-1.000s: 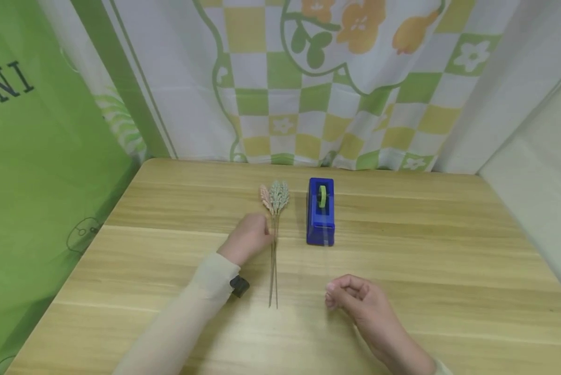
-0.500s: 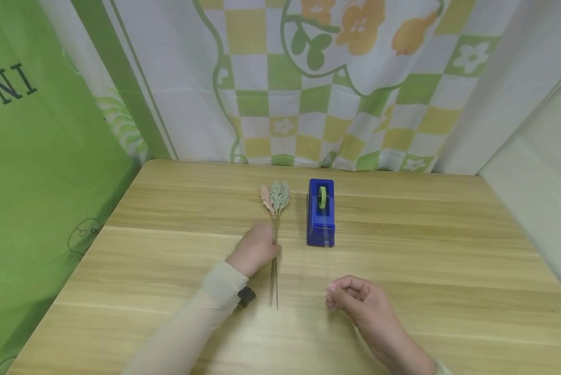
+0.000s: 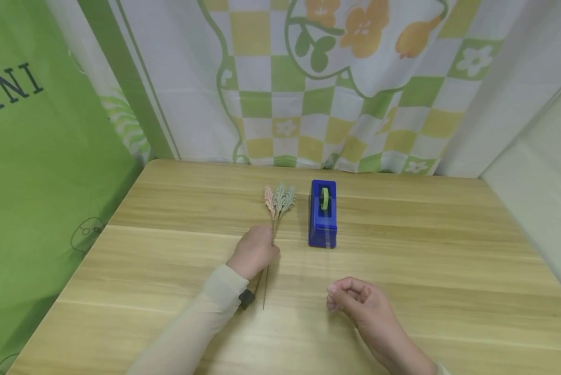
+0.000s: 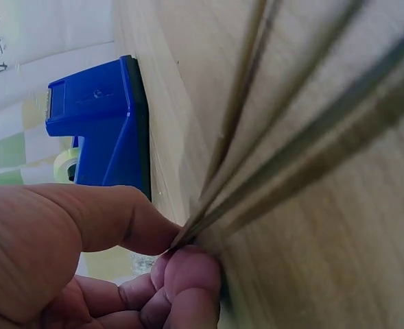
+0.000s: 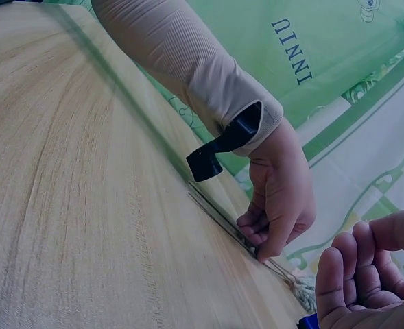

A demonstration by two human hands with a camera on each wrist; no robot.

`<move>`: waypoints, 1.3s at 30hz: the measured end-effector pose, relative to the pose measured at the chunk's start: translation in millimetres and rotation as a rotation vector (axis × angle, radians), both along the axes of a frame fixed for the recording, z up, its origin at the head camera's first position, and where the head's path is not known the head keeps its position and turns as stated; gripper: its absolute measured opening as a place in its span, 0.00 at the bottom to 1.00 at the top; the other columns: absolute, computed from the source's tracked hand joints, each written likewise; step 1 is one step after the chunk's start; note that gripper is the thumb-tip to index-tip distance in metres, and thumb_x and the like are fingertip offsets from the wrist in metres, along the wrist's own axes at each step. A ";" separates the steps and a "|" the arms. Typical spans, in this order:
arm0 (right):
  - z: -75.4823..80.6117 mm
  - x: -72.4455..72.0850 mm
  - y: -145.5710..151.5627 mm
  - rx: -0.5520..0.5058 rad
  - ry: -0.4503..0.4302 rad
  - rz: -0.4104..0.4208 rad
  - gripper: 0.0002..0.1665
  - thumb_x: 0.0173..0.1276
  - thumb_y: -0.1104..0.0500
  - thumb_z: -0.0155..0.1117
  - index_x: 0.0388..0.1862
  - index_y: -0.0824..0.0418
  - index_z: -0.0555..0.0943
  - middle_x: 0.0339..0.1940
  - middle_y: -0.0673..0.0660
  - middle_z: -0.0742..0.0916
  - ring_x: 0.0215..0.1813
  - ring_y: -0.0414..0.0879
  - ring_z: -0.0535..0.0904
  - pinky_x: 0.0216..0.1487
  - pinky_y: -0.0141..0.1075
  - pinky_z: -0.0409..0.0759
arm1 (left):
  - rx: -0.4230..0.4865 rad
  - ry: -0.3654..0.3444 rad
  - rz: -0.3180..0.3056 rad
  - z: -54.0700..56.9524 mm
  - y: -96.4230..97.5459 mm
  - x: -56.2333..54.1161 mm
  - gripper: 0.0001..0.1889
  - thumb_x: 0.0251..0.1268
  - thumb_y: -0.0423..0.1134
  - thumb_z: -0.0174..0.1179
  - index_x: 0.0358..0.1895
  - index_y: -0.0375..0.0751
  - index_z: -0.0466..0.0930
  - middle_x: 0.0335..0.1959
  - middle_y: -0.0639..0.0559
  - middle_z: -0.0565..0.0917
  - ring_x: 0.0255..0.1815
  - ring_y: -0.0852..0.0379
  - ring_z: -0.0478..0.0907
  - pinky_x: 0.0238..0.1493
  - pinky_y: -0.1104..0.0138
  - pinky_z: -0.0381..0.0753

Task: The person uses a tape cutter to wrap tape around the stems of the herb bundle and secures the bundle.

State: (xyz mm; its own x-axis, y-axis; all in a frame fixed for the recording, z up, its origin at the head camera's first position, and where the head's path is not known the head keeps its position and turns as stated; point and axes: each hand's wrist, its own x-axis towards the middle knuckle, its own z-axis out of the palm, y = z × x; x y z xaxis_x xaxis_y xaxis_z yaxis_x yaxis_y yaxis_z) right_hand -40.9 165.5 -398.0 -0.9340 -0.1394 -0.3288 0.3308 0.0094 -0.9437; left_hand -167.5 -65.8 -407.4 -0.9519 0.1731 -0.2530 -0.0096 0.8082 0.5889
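Thin-stemmed artificial flower sprigs (image 3: 279, 200), with pink and pale green heads, lie slanted on the table. My left hand (image 3: 254, 252) pinches their stems between thumb and fingers; the left wrist view shows the stems (image 4: 239, 103) fanning out from that pinch. To the right stands a blue tape dispenser (image 3: 322, 234) holding a small yellow-green roll (image 3: 324, 199). A faint clear strip of tape (image 3: 327, 265) runs from its front toward my right hand (image 3: 366, 310), whose thumb and curled forefinger meet at its end. The right wrist view shows my right hand's curled fingers, but no tape.
The wooden table (image 3: 425, 250) reaches back to a checked, flowered curtain (image 3: 303, 104). Green cloth (image 3: 50, 182) hangs at the left. A black wrist mount (image 3: 246, 299) sits at my left cuff, over the lower stems.
My left hand has slid down the stems toward me and now tilts them, their lower ends swinging left and their heads slightly right. My right hand stays in place.
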 end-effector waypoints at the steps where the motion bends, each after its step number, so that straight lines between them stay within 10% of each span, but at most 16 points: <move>1: -0.2 0.1 0.1 0.001 0.001 0.003 0.05 0.75 0.60 0.65 0.42 0.63 0.82 0.32 0.46 0.89 0.39 0.40 0.85 0.53 0.30 0.85 | -0.010 0.007 -0.004 -0.4 -0.2 -0.3 0.09 0.65 0.26 0.57 0.26 0.39 0.73 0.17 0.54 0.69 0.14 0.60 0.64 0.13 0.72 0.64; 14: -0.1 0.6 -1.6 0.007 -0.003 -0.015 0.06 0.75 0.61 0.65 0.43 0.64 0.81 0.33 0.47 0.89 0.39 0.40 0.86 0.52 0.30 0.86 | -0.172 0.072 -0.038 1.4 8.3 -4.4 0.04 0.62 0.25 0.60 0.29 0.34 0.80 0.26 0.46 0.80 0.24 0.52 0.73 0.22 0.64 0.75; 30: 0.6 -1.2 -0.6 0.010 -0.003 0.010 0.07 0.75 0.61 0.65 0.44 0.66 0.81 0.33 0.47 0.89 0.39 0.40 0.85 0.52 0.30 0.86 | 0.104 -0.035 0.054 6.7 -13.7 -3.0 0.18 0.72 0.32 0.58 0.22 0.46 0.63 0.15 0.57 0.64 0.15 0.61 0.60 0.16 0.71 0.62; 39: -2.0 -1.5 -0.4 0.015 -0.002 -0.004 0.05 0.75 0.62 0.64 0.43 0.65 0.81 0.32 0.47 0.89 0.38 0.40 0.85 0.51 0.30 0.86 | 0.094 0.006 0.055 -1.3 -29.4 -2.3 0.23 0.72 0.31 0.55 0.16 0.49 0.59 0.12 0.59 0.59 0.14 0.62 0.56 0.15 0.72 0.55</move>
State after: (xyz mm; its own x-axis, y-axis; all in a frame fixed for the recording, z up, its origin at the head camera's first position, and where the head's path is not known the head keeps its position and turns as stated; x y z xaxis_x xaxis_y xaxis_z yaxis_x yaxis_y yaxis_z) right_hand -42.4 165.0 -400.0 -0.9338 -0.1307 -0.3330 0.3331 0.0221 -0.9426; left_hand -169.8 -95.2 -408.7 -0.9620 0.1431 -0.2324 -0.0487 0.7478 0.6621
